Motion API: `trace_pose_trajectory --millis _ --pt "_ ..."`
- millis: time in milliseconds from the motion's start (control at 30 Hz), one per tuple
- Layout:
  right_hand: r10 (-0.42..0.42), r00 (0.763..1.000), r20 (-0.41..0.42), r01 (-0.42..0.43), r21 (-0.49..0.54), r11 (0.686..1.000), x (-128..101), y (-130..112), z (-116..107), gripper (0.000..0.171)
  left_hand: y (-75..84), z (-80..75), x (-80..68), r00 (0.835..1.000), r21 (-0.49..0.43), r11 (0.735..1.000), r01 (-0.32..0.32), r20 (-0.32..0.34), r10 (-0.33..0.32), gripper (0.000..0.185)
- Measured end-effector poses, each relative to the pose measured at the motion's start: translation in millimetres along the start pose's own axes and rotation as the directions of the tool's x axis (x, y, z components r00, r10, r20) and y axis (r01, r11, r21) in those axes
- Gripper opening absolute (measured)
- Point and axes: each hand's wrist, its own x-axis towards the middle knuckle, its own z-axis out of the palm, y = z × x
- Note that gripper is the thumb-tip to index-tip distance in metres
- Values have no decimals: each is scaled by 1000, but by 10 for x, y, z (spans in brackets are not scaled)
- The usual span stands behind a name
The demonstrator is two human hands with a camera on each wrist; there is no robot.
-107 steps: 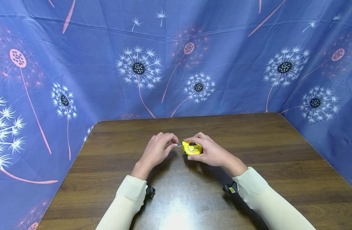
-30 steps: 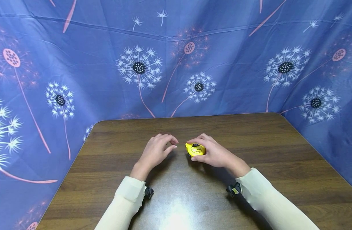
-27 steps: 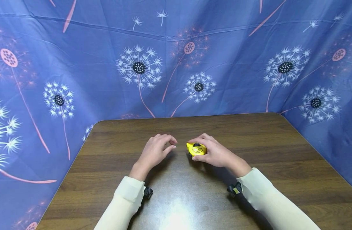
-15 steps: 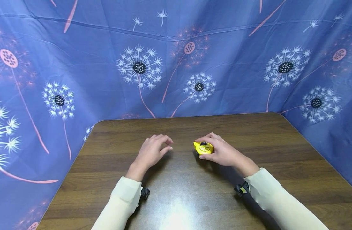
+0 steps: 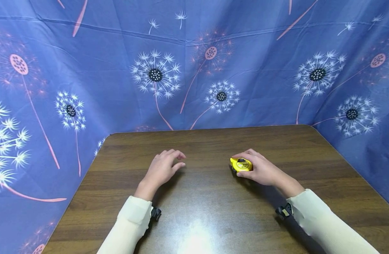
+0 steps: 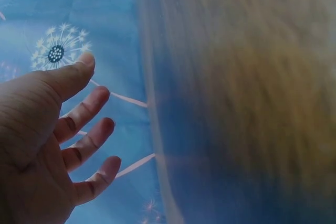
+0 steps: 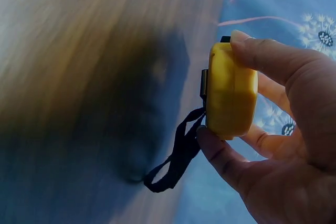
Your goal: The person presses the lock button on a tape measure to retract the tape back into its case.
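A yellow tape measure with a black button and a printed label is held in my right hand, right of the table's middle. In the right wrist view the thumb and fingers pinch the tape measure at its two ends, and a black wrist strap hangs from it. No blade shows outside the case. My left hand hovers over the table at the left, relaxed and holding nothing. The left wrist view shows the left hand with its fingers loosely bent and spread apart.
The brown wood-grain table lies beneath both hands, with a bright glare near its front. A blue cloth with dandelion prints hangs behind and at both sides. Each wrist wears a small black camera.
Earlier, the left fingers pinched the tape's metal end beside the case; they have let go. My right hand has carried the tape measure rightward, and my left hand has drawn back left.
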Motion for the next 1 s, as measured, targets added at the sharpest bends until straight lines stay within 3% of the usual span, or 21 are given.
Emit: trace_pose_trajectory --millis 633,1000 --pt "48 997 -59 -52 -75 996 -323 374 -216 57 -137 -94 -83 999 35 999 18 -35 -17 21" --pt "43 996 -77 -50 -99 994 -431 473 -270 57 -175 -167 -109 999 32 998 51 -17 -51 26"
